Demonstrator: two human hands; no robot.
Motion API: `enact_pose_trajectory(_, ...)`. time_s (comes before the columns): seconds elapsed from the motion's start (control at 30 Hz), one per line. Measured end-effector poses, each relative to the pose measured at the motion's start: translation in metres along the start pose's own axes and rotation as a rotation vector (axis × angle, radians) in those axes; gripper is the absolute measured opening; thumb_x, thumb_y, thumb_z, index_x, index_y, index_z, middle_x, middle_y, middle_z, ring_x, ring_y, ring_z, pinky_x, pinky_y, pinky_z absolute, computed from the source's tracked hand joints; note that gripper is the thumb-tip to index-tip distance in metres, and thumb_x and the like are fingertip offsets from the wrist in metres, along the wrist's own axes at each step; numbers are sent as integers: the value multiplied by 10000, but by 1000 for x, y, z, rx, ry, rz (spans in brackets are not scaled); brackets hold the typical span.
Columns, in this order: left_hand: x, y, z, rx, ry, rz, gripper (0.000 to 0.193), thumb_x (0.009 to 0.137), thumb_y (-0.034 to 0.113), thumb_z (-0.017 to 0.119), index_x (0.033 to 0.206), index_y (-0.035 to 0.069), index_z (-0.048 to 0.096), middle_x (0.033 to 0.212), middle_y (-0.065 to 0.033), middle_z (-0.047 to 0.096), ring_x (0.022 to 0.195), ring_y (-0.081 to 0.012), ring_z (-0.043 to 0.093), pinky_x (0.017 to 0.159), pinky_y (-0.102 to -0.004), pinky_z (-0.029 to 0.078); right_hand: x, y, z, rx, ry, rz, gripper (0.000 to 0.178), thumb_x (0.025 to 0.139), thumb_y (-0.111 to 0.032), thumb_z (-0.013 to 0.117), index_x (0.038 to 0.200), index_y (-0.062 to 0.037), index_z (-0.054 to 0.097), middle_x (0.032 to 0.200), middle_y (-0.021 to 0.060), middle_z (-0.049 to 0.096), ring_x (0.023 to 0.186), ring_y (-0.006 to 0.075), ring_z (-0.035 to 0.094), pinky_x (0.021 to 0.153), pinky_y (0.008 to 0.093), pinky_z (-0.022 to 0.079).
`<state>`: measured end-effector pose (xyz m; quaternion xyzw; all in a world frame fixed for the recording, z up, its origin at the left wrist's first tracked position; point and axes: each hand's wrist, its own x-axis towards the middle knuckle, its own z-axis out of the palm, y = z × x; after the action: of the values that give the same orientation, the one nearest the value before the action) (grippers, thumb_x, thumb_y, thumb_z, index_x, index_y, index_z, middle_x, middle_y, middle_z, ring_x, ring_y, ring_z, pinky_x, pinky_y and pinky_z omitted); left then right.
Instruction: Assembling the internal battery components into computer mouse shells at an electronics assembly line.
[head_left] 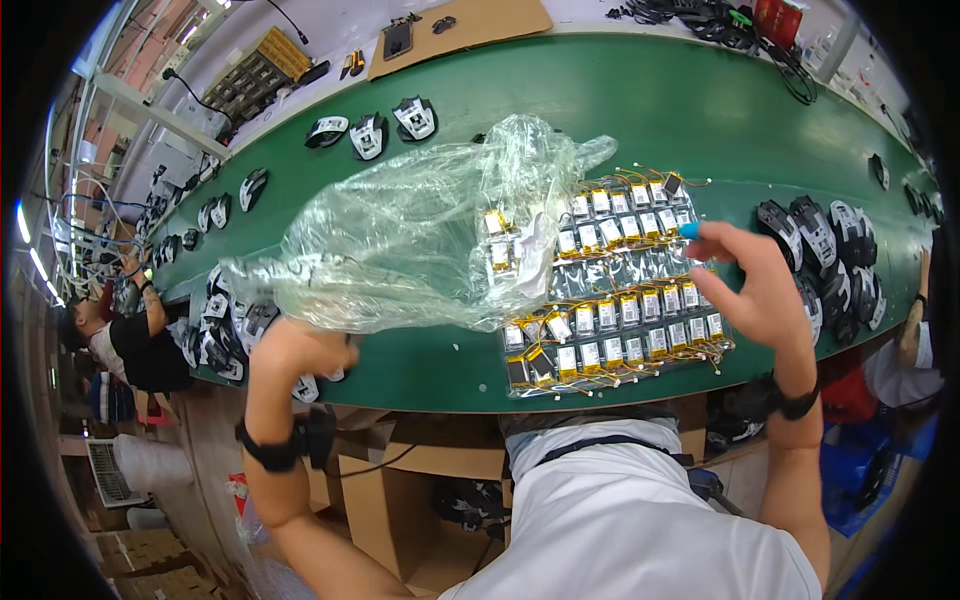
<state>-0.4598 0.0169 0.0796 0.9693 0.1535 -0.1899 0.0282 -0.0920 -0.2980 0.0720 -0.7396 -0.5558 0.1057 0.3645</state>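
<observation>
A crumpled clear plastic bag (pixel 390 235) lies over the left end of a clear plastic tray (pixel 630 272). Rows of small silver-and-yellow battery packs (pixel 610 232) with thin wires sit in the tray; the bag partly covers those at its left end. At the bag's lower left edge, my left hand (pixel 305 350) is curled closed on the plastic, its fingers slightly blurred. My right hand (pixel 745 275) hovers by the tray's right edge, thumb and fingers apart, holding nothing. One fingertip wears a blue cover (pixel 689 231).
Black-and-white mouse-shaped shells are piled at right (pixel 825 250) and left (pixel 222 325) on the green table (pixel 400 375). More shells (pixel 368 135) stand farther back. Cardboard (pixel 470 30) lies on the back ledge. A co-worker (pixel 140 340) sits at far left; another person's arm (pixel 915 310) shows at right.
</observation>
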Motion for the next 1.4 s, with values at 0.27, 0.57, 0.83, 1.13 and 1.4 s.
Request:
enact_pose_trajectory(0.27,4,123,-38,-909,-62,469,220,829,185,646,1022,84,615,546,-41,514,460,-185,522,463,-299,394,213,-2,78,-90,-103,-370,284,722,-197,604,940,-30,676,789,158,679,729,305,660,702,390,526)
enact_pose_trajectory(0.57,31,212,105,-2125,399,333,269,865,46,578,1118,-17,513,779,-50,563,606,-82,507,553,-199,394,285,-1,203,-513,-363,108,425,659,-222,739,1036,-39,670,1044,192,662,956,345,649,848,425,522)
enact_pose_trajectory(0.83,36,174,105,-2418,862,412,422,892,238,546,1206,-27,447,620,-35,533,577,-151,489,594,-299,355,278,-9,171,12,26,-395,501,691,-300,780,1060,-9,608,975,148,674,804,303,649,717,357,526)
enact_pose_trajectory(1.13,87,201,29,-2753,542,276,490,965,363,400,1292,-1,425,947,-93,605,854,-260,579,829,-397,433,76,-80,77,-68,-243,-973,528,631,-223,809,1088,-71,594,1051,75,625,882,285,579,758,385,494)
enact_pose_trajectory(1.4,114,226,56,-2245,594,286,331,957,188,485,1216,-18,477,1018,-67,586,909,-117,572,751,-254,465,43,-38,61,14,-249,-626,472,670,-231,809,1016,-45,546,1073,116,614,994,310,577,826,375,485)
